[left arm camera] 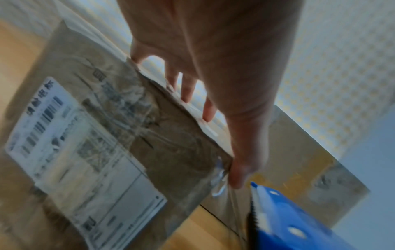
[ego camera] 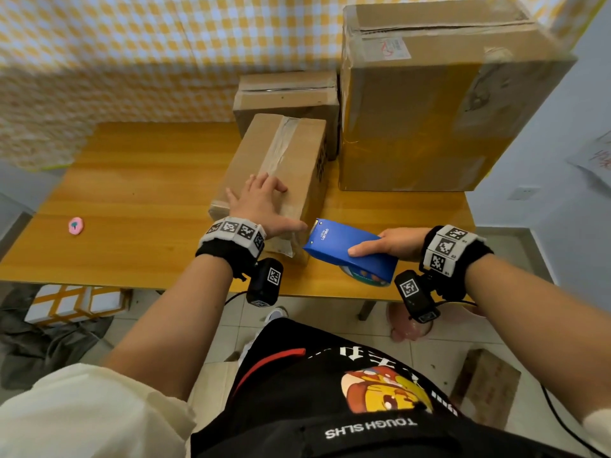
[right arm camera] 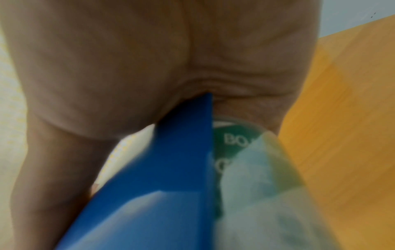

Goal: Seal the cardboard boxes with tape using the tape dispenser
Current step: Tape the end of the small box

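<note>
A long cardboard box [ego camera: 281, 160] lies on the wooden table [ego camera: 132, 200], clear tape running along its top seam. My left hand [ego camera: 261, 203] rests flat on its near end with fingers spread, the thumb at the near right corner. In the left wrist view the box [left arm camera: 149, 135] shows a shipping label on its front face, and the thumb [left arm camera: 241, 175] presses tape at the edge. My right hand [ego camera: 383, 244] grips the blue tape dispenser [ego camera: 347, 249], its toothed front end against the box's near corner. The tape roll [right arm camera: 256, 169] sits inside the dispenser [right arm camera: 171, 186].
A large cardboard box [ego camera: 429, 94] stands at the back right, with a smaller one [ego camera: 287, 94] behind the long box. A pink round object [ego camera: 76, 225] lies at the table's left. Below the table are a checkered box [ego camera: 72, 302], grey cloth and floor tiles.
</note>
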